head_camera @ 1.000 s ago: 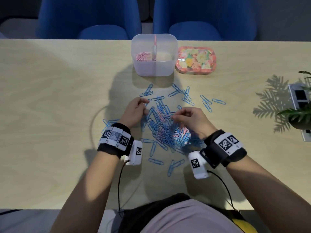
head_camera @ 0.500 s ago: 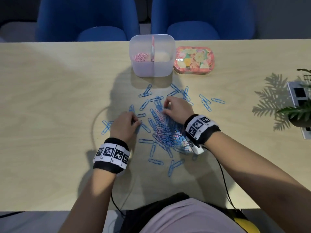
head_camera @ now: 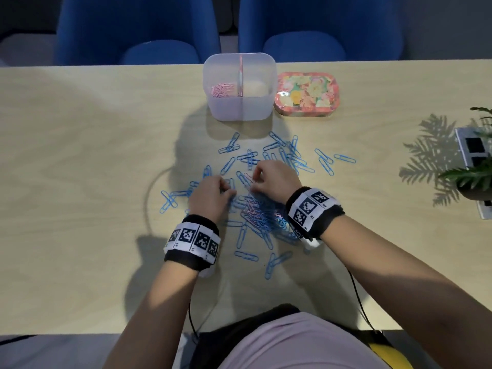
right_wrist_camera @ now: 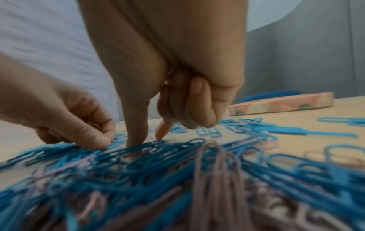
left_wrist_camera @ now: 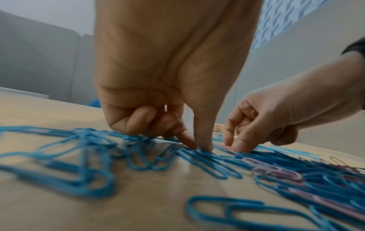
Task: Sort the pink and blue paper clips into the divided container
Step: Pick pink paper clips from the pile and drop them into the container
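Observation:
A heap of blue and pink paper clips [head_camera: 259, 214] lies on the wooden table, with loose blue clips [head_camera: 326, 162] scattered around it. The clear divided container [head_camera: 239, 110] stands at the far edge; pink clips [head_camera: 221, 89] lie in its left compartment. My left hand [left_wrist_camera: 199, 147] has thumb and forefinger tips together on a blue clip [left_wrist_camera: 209, 165], its other fingers curled. Just to its right, my right hand [right_wrist_camera: 148, 140] reaches thumb and forefinger down at a pink clip at the heap's far edge, other fingers curled. The hands nearly touch.
A flowered tin [head_camera: 306, 94] sits right of the container. A potted plant [head_camera: 474, 174] and a grey panel [head_camera: 471, 150] are at the table's right edge. Two blue chairs [head_camera: 306, 30] stand behind the table. Cables [head_camera: 356, 296] trail from my wrists.
Both hands dropped onto the clips and came together: the right moved forward and left over the heap, the left slid right toward it.

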